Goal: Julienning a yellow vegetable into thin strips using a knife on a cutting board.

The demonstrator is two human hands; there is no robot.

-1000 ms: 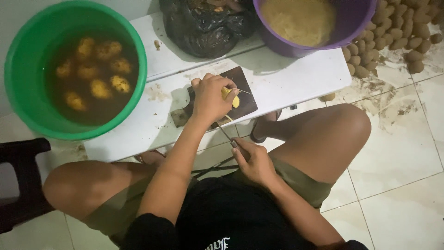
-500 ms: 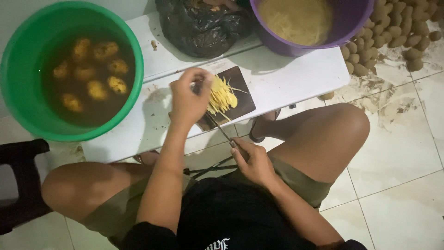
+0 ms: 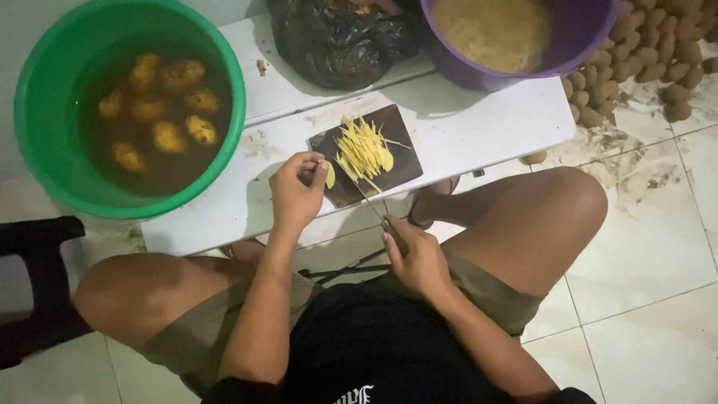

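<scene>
With my left hand point(image 3: 297, 196) pinching a pale yellow slice point(image 3: 330, 175) at the dark cutting board's point(image 3: 398, 170) near-left corner, and my right hand point(image 3: 416, 258) closed on the thin-bladed knife point(image 3: 372, 204), I should keep fingertips curled back from the blade.

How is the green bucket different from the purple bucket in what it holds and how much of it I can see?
The green bucket holds dark water with whole peeled yellow pieces floating apart; the purple bucket holds a pale, dense mass of fine shreds. The green bucket shows nearly its whole rim, while the purple bucket is cut off by the picture's top edge. Both are round and open, and both stand at the low white table.
</scene>
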